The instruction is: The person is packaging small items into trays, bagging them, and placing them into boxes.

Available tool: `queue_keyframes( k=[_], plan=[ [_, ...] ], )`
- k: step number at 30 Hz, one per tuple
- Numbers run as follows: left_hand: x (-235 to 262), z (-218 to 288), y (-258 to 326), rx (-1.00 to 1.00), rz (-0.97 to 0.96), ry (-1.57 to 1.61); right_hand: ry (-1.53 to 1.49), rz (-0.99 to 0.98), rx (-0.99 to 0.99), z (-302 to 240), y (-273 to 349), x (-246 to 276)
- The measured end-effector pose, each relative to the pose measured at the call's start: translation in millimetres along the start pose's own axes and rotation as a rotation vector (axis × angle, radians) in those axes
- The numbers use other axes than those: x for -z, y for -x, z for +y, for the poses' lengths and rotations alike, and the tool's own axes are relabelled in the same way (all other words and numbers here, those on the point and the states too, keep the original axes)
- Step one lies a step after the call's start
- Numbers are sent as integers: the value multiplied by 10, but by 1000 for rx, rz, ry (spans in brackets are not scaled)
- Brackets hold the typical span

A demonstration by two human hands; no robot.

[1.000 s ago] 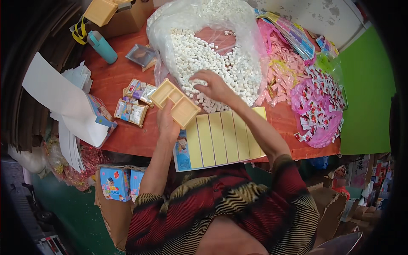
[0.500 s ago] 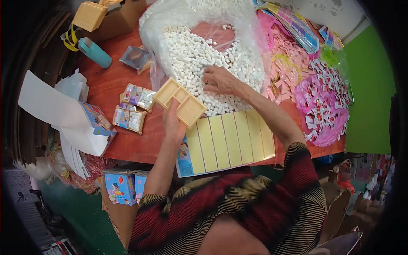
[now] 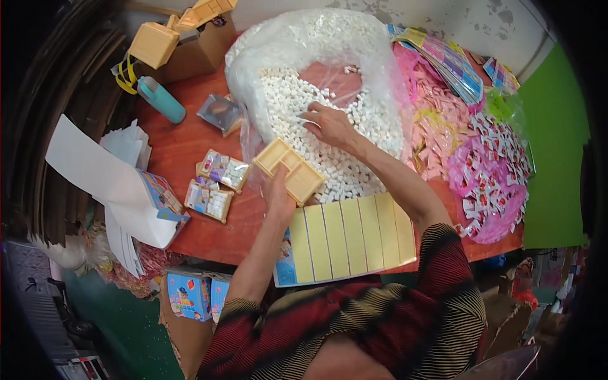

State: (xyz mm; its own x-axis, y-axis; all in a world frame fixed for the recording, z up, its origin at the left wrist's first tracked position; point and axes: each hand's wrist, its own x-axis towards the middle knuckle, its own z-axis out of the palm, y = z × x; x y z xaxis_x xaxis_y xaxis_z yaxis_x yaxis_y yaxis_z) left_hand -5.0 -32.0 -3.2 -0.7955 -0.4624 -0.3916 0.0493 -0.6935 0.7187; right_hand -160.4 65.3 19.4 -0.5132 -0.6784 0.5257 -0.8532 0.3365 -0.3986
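A pale yellow plastic tray with several compartments is tilted in my left hand, which grips it from its near edge. The compartments that show hold nothing. My right hand hovers over a heap of small white cubes in a large clear plastic bag. Its fingers are bent together at the tips, and whatever they pinch is too small to make out. Just nearer to me than the heap lies a sheet with yellow strips, its left edge printed blue.
Left of the tray lie filled, wrapped trays and a clear plastic box. A teal bottle and a carton stand behind. Printed card curls at the left. Pink pieces and small white-red packets pile at the right.
The whole view has shifted, so things appear lower and further right. Over the cubes, my right hand has moved slightly away from me, its fingers drawn closer together. My left hand still holds the tray.
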Motion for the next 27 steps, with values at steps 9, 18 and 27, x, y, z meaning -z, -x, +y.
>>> queue_keyframes(
  k=[9,18,27],
  plan=[
    [-30,-162,28,143,52,-37,-81,-30,34,619,-1030,-973],
    [27,-158,26,87,10,-77,-41,-272,112,568,-431,-361],
    [18,-88,-10,36,7,60,134,-139,130,27,462,-23]
  ],
)
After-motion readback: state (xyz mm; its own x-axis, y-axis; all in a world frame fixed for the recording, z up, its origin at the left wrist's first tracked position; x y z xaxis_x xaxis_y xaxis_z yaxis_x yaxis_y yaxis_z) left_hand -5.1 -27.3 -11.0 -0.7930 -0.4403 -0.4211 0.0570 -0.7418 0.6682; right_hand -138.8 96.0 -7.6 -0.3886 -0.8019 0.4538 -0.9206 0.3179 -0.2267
